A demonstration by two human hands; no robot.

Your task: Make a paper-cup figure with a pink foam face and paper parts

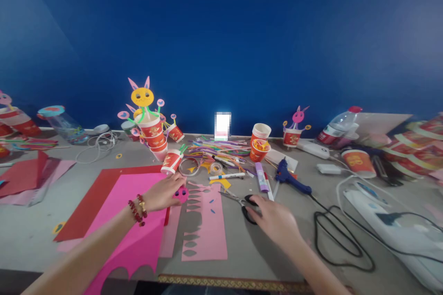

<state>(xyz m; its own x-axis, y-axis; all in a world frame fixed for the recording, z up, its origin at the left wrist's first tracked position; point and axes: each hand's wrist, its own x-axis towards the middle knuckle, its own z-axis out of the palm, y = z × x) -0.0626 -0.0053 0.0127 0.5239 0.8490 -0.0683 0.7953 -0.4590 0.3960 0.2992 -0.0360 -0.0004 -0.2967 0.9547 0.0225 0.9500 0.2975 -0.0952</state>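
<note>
Two bare hands reach across the grey desk [266, 262] on my feed. I see the left hand [166, 192] with thumb and fingers nearly closed, pinching the small round magenta paper face [181, 195] by its edge; two dark eyes show on it. My view of the right hand [275, 219] has its fingers partly spread and curved over the black-handled metal scissors [241, 201], fingertips touching the handle loops; I cannot tell how firmly it grips them. The blades point left, slightly apart.

Between the hands I have the pale pink paper sheet [214, 230] lying flat, with leaf-shaped holes and one larger gap along its left side. Beneath the left forearm lies the large magenta paper sheet [138, 226], scalloped at its near edge, overlapping the red paper sheet [83, 203].

Beyond the hands I make out the loose pile of coloured fuzzy stems [221, 149], with the white marker [226, 176] nearer. Past the right hand, to its right, rests the blue glue gun [289, 177], its black cord looping beside the right forearm.
</note>
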